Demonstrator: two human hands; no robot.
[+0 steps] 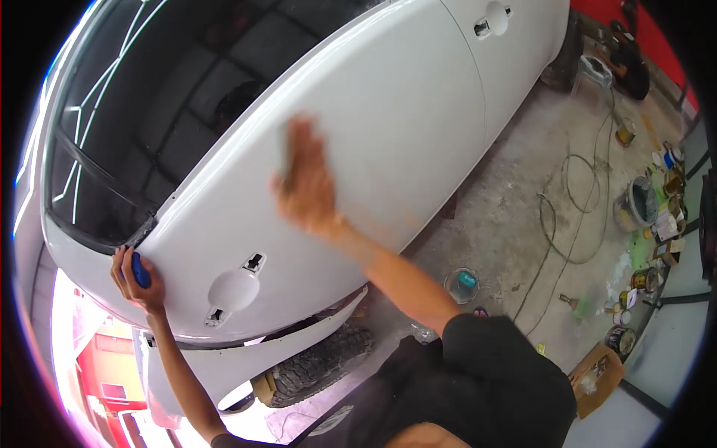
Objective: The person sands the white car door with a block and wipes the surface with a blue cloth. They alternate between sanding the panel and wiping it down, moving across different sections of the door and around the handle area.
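A white car door (388,119) fills the middle of the view, below dark window glass (187,97). My left hand (137,278) is at the lower corner of the window, its fingers wrapped round a blue object (140,270). Over the door panel is my right hand (308,179), blurred by motion, with its fingers stretched out; whether it touches the surface cannot be told. Between and below the two hands lies the round door handle recess (234,290), which has no handle fitted.
A tyre (317,366) stands under the front panel. On the floor are a tub (461,285), a looping hose (571,257), a bucket (635,203), several cans and a cardboard box (597,381). Another person (631,67) crouches at the upper right.
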